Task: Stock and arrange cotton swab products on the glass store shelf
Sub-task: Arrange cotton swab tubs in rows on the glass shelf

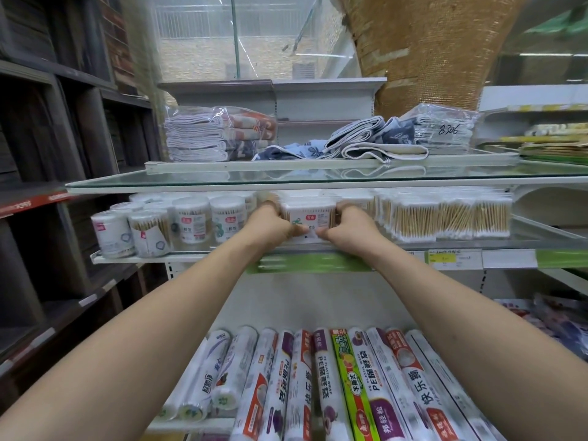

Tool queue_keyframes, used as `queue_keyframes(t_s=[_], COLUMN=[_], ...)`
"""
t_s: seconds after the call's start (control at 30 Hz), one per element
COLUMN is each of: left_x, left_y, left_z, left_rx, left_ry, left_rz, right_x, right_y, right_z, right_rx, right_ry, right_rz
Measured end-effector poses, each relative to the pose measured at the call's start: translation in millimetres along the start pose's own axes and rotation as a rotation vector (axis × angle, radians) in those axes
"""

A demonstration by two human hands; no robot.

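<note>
A clear square box of cotton swabs (308, 216) with a white label stands at the middle of the glass shelf (541, 238). My left hand (270, 226) grips its left side and my right hand (345, 229) grips its right side, thumbs curled under the front. Several round swab tubs (191, 224) stand to the left of it. Flat packs of wooden-stick swabs (445, 216) are lined up to the right. More boxes sit behind the held one, partly hidden.
An upper glass shelf (222, 181) hangs close above the swabs and carries folded towels (219, 133). Rolls of plastic wrap (324, 386) fill the shelf below. Dark wooden shelving (47, 186) stands at the left. Price labels (451, 257) run along the shelf edge.
</note>
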State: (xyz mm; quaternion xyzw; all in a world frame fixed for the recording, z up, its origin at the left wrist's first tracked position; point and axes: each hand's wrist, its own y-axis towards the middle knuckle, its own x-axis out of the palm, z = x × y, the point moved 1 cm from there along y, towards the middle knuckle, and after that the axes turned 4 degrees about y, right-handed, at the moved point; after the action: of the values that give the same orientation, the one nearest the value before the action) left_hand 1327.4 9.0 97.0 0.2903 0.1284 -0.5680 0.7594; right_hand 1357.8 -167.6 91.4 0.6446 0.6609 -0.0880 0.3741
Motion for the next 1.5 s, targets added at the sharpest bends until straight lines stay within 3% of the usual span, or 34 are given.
queue_keyframes(t_s=[0.5,0.7,0.93,1.2,1.5], left_x=[-3,-9,-10,19,30], left_y=[-7,-23,-39,-57,-36], left_z=[14,16,1,13,28], left_rx=[-0.07,-0.067,0.101,0.249,-0.069], left_ry=[-0.064,-0.064,0.08,0.135,0.075], left_rz=[0.061,0.2,0.461,0.431,0.439], right_x=[-4,-11,-15,-29,-44], right_y=[-13,-25,-47,-69,-66], right_z=[-11,-14,-3,10,20], right_rx=[-0.014,-0.035,0.0,0.012,-0.052], right_ry=[-0.033,-0.054,-0.125,-0.144,-0.059], right_rz=[0.026,0.147,0.294,0.36,0.262])
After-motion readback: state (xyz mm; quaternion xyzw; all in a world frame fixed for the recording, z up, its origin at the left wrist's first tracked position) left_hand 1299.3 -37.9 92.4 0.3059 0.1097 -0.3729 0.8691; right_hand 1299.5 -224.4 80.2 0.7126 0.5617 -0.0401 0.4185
